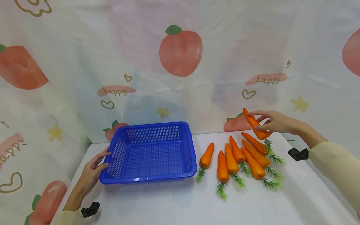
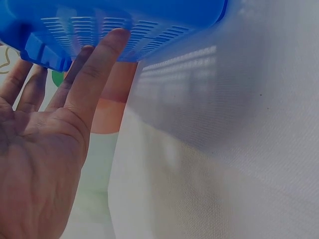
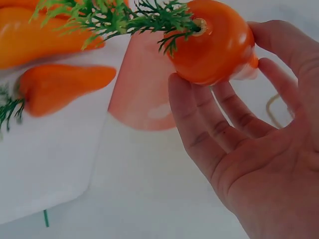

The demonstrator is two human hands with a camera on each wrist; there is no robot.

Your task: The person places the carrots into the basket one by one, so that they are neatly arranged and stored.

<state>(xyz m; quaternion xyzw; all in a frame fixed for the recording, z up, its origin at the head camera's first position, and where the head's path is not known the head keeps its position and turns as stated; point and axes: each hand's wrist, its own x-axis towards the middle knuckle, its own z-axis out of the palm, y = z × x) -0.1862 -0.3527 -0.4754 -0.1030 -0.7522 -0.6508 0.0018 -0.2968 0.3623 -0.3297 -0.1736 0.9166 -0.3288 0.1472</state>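
Head: blue basket (image 1: 152,178) on white table (image 1: 157,206), its mesh floor visible. Left hand (image 1: 91,172) at basket's left side, fingers fairly straight, touching the rim, not clenched. Right hand (image 1: 274,121) well right of basket, grasping an orange carrot (image 1: 254,123) between thumb and fingers, thin end up, leafy end down. Seven more carrots (image 1: 222,167) lie right of basket: one just beside it, the other six bunched farther off, greens mostly toward the near edge. Fruit-print backdrop (image 1: 180,103) behind basket. Only this view gets both hands and the full carrot set.

Left wrist: adds basket's slotted outer wall from low down, hidden in head view. Palm side of the left hand shows, fingers extended up to the basket. Slotted light patch (image 2: 179,74) on the cloth below basket. Carrots out of frame.

Right wrist: basket out of frame. Held carrot's blunt stalk end and green fronds (image 3: 129,20) face the camera; fingers and thumb around its body. Its thin end is hidden here, plain in head view.
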